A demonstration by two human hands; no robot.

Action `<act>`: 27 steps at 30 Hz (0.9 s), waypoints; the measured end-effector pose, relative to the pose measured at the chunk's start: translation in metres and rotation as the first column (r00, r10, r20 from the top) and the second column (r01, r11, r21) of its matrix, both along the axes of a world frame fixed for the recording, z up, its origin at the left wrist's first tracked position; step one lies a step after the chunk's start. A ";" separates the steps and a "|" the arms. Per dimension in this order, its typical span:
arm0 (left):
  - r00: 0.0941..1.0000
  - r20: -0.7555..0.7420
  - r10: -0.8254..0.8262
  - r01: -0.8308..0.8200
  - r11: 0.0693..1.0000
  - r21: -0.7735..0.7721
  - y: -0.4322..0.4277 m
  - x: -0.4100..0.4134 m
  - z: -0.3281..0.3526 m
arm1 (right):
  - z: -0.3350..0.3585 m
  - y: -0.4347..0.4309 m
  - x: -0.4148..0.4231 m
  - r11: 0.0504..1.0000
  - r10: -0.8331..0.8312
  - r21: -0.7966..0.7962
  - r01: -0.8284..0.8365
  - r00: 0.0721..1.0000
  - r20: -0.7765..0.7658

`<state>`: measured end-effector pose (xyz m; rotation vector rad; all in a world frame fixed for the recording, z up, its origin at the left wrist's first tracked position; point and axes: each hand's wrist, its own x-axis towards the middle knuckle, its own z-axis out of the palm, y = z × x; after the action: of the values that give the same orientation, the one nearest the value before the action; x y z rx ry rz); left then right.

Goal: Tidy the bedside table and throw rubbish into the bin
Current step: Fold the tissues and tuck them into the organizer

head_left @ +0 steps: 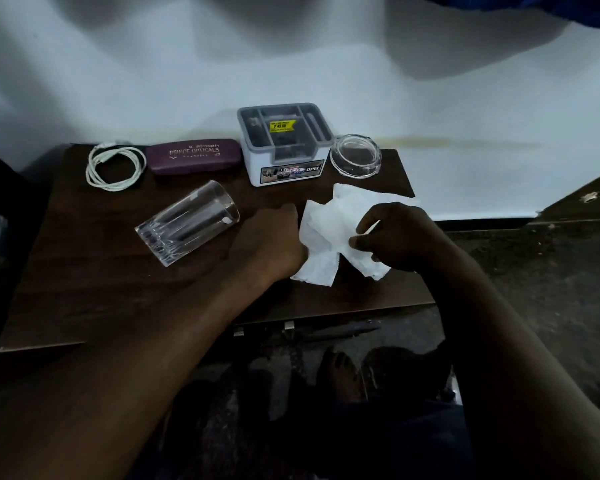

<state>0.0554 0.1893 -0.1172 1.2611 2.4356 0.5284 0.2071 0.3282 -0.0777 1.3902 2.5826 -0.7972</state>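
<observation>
Both forearms reach over a dark wooden bedside table (101, 271), hands at a crumpled white tissue (326, 223).
My right hand (402, 237) pinches the tissue's right side between thumb and fingers. My left hand (274, 244) sits against its left edge; I cannot tell whether it grips. The tissue is at the table's right side. A drinking glass (187, 223) lies on its side to the left. Along the back: coiled white cable (115, 168), purple glasses case (193, 156), white box (284, 147), clear round dish (355, 159).

The spectacle case (193, 156) reads "PRINCE OPTICALS"; the organiser box (286, 150) reads "OPEL".
</observation>
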 end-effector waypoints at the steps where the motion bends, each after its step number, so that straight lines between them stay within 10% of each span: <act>1: 1.000 0.005 0.002 -0.002 1.000 -0.002 0.000 0.000 -0.001 | 0.000 -0.002 -0.002 1.000 0.020 -0.008 -0.020 1.000 0.006; 27: 0.998 0.061 -0.004 0.006 0.999 -0.032 0.007 0.001 0.000 | -0.021 -0.018 -0.022 0.981 -0.013 0.194 -0.005 0.996 0.090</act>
<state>0.0566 0.1960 -0.1170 1.2202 2.3806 0.5162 0.1853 0.3103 -0.0984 1.4448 2.6465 -0.4797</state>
